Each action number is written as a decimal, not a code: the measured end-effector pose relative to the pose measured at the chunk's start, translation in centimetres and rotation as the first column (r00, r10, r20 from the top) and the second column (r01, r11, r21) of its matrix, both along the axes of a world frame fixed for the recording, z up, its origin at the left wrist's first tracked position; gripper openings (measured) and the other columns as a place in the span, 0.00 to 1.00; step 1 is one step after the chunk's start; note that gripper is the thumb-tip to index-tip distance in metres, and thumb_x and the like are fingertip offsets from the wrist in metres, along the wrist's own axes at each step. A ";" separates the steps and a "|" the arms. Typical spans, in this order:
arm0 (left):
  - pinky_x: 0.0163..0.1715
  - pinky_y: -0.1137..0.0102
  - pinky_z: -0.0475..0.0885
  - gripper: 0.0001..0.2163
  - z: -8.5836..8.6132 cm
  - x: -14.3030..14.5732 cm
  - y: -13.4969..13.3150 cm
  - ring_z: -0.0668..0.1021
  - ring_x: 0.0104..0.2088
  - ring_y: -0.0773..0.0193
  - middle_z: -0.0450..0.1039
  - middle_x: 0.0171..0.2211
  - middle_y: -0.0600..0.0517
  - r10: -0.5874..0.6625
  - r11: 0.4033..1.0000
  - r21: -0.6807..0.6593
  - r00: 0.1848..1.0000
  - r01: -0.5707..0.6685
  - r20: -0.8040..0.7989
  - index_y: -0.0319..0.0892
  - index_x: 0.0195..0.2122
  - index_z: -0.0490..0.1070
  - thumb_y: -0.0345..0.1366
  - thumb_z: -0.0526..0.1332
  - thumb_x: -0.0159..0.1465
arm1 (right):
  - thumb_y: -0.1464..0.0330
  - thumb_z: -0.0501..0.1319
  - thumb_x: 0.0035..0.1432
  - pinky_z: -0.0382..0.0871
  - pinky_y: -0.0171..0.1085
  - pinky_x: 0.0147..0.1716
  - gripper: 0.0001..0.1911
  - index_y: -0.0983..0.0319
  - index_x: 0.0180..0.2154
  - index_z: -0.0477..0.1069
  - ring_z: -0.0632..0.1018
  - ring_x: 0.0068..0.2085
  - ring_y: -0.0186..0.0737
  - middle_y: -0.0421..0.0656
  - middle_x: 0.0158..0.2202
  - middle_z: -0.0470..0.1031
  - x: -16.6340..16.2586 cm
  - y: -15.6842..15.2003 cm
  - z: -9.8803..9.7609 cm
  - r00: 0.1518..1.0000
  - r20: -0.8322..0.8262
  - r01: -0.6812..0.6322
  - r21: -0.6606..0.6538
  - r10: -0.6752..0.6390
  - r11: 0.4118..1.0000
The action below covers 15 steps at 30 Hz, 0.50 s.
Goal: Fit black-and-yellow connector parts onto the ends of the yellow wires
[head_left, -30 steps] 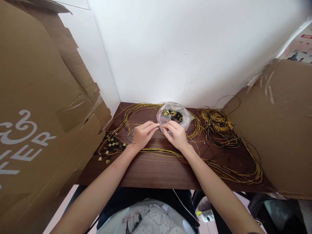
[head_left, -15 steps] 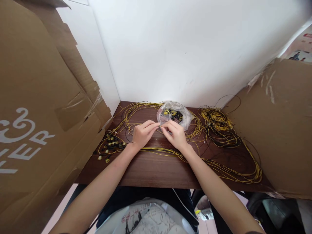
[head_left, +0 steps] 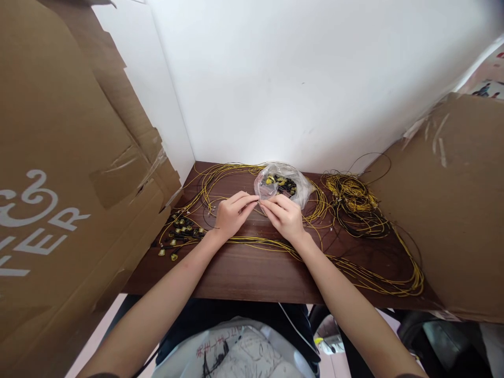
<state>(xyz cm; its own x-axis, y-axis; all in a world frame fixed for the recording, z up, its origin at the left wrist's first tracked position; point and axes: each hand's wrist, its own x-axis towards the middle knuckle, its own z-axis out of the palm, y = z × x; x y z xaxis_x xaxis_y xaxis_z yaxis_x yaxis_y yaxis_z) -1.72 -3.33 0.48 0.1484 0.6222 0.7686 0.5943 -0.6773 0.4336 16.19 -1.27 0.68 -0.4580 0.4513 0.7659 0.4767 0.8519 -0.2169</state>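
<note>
My left hand (head_left: 235,211) and my right hand (head_left: 284,214) meet fingertip to fingertip over the middle of the table. Both are closed in a pinch on a thin wire, of which only a tiny bit shows between the fingers. Just behind them a clear plastic bag (head_left: 304,190) lies open, with small black and yellow connectors (head_left: 281,184) inside. Yellow and black wires (head_left: 260,240) run across the table under my wrists. To the left of my left hand sit several black wire ends with yellowish clear caps (head_left: 183,228).
A tangled coil of yellow and black wire (head_left: 350,197) lies at the back right of the brown table (head_left: 255,273). Cardboard panels (head_left: 79,157) stand on the left and right. A white wall (head_left: 275,94) closes off the back.
My fingertips have shifted very slightly and stay pinched together. The view has tilted a little; the wires and bag lie as before.
</note>
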 end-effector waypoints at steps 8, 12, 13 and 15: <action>0.27 0.77 0.66 0.09 0.0 0.0 0.0 0.72 0.27 0.72 0.74 0.34 0.50 -0.002 1.000 -0.017 1.000 0.002 -0.022 0.42 0.42 0.73 0.32 0.58 0.62 | 0.70 0.56 0.60 0.69 0.38 0.34 0.09 0.61 0.40 0.73 0.73 0.34 0.38 0.46 0.33 0.74 -0.1 -0.1 0.2 1.000 -0.026 -0.002 -0.024 0.001 1.000; 0.27 0.77 0.66 0.09 0.1 0.0 0.0 0.72 0.26 0.72 0.74 0.33 0.50 -0.007 1.000 -0.014 1.000 0.007 -0.021 0.42 0.42 0.73 0.32 0.57 0.62 | 0.70 0.56 0.60 0.69 0.38 0.35 0.09 0.61 0.39 0.74 0.73 0.34 0.38 0.45 0.33 0.74 -0.2 -0.1 0.1 0.999 -0.046 -0.012 -0.072 0.009 0.997; 0.27 0.77 0.66 0.09 0.1 0.0 -0.1 0.72 0.26 0.72 0.74 0.33 0.50 -0.006 1.000 -0.017 1.000 0.005 -0.022 0.42 0.42 0.73 0.32 0.57 0.62 | 0.70 0.56 0.60 0.69 0.37 0.35 0.08 0.61 0.39 0.73 0.74 0.34 0.38 0.45 0.33 0.74 -0.2 -0.1 0.1 0.998 -0.054 -0.019 -0.087 0.014 0.996; 0.27 0.77 0.65 0.09 0.2 0.0 -0.1 0.72 0.26 0.72 0.74 0.33 0.50 -0.004 1.000 -0.021 1.000 0.003 -0.024 0.41 0.42 0.73 0.32 0.57 0.62 | 0.70 0.56 0.60 0.69 0.37 0.35 0.08 0.61 0.38 0.73 0.74 0.34 0.37 0.45 0.33 0.74 -0.3 -0.1 0.1 0.997 -0.073 -0.030 -0.113 0.022 0.993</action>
<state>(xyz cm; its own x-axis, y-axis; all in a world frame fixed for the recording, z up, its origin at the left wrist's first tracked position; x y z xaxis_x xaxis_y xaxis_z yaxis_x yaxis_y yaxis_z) -1.69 -3.42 0.65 0.1690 0.6374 0.7518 0.6026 -0.6704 0.4329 15.92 -1.40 0.83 -0.4170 0.5257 0.7415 0.4344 0.8318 -0.3455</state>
